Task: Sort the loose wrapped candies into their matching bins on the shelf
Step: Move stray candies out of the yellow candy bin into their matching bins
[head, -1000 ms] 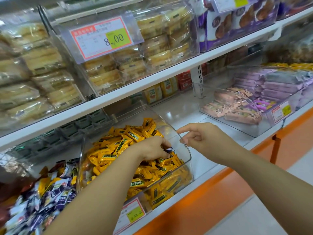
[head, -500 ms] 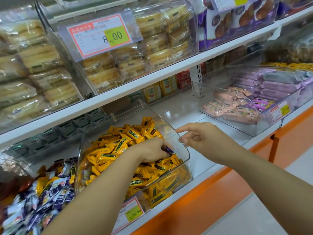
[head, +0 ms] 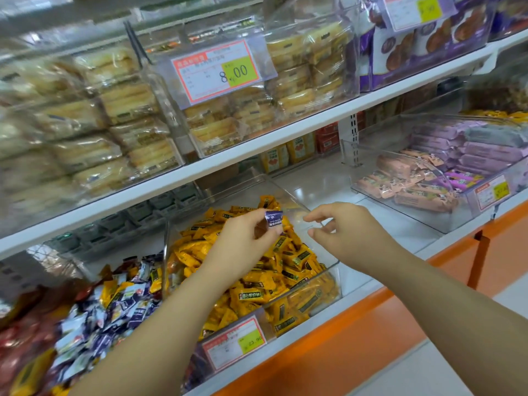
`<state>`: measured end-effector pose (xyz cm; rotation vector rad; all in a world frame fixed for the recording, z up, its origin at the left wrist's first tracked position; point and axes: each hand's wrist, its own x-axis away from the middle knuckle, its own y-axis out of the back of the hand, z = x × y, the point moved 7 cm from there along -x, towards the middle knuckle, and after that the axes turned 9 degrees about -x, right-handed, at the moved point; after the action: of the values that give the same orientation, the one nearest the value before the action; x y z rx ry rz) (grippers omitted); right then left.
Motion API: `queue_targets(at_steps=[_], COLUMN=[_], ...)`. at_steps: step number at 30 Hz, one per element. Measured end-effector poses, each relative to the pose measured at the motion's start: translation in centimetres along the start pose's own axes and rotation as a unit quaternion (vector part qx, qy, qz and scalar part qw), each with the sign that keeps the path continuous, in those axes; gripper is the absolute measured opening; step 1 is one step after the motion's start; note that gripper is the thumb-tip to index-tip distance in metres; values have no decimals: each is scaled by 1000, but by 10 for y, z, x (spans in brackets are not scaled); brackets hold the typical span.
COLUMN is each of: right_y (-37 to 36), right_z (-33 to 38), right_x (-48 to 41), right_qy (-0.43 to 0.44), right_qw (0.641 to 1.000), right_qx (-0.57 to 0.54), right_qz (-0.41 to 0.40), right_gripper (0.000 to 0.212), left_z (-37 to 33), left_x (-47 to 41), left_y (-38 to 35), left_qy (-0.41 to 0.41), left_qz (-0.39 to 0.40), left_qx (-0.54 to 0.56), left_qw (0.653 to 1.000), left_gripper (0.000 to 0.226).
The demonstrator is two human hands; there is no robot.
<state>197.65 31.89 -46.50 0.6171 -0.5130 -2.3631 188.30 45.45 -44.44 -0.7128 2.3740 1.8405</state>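
Note:
My left hand (head: 245, 241) pinches a small purple wrapped candy (head: 273, 218) between thumb and fingertips, raised above the pile of yellow wrapped candies (head: 257, 284). These fill a clear bin (head: 331, 261) on the lower shelf. My right hand (head: 343, 232) hovers at the top of the bin's clear right wall. Its forefinger and thumb are a little apart, the other fingers are loosely curled, and I see nothing in it. Left of this bin lies a heap of purple-and-white candies (head: 114, 310) mixed with a few yellow ones.
A price tag (head: 234, 345) hangs on the yellow bin's front. To the right stands a clear bin of pink and purple bars (head: 414, 190). The upper shelf (head: 257, 147) overhangs with bins of wrapped cakes. An orange ledge (head: 371, 324) runs along the front.
My left hand has come up out of the yellow pile with the purple candy in its fingers. My right hand has stayed by the bin's right wall.

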Motion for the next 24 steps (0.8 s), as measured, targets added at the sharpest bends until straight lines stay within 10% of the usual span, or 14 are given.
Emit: queue_targets(at_steps=[7, 13, 24], right_y=[-23, -30, -3], right_z=[12, 19, 5], right_x=[2, 2, -4], right_qy=[-66, -81, -35], right_qw=[995, 994, 998], right_qx=[67, 73, -59], right_qz=[26, 13, 9], right_gripper=[32, 31, 24], left_z=[72, 121, 20], left_x=[82, 117, 29], left_y=[83, 96, 39], left_qy=[136, 209, -4], left_qz=[-198, -141, -96], left_qx=[-31, -158, -94], left_qw=[970, 955, 991], left_gripper=[30, 49, 25])
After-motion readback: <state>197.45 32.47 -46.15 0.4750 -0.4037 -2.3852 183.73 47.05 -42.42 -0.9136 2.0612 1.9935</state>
